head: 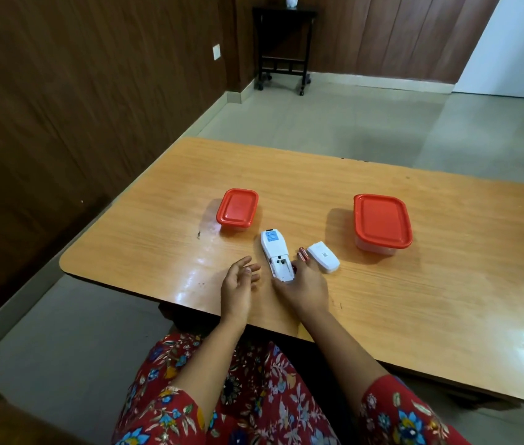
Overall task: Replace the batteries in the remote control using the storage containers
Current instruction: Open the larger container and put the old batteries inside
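Observation:
A white remote control lies face down on the wooden table, its battery compartment uncovered at the near end. Its white cover lies just to the right, with two reddish batteries between them. My right hand rests at the remote's near end, fingers touching the remote and reaching the batteries. My left hand hovers open to the left of the remote, holding nothing. A small red-lidded container stands at the back left, a larger red-lidded container at the right; both are closed.
The table's near edge runs close to my lap. A dark wooden wall is to the left. A black wheeled side table stands far back on the tiled floor.

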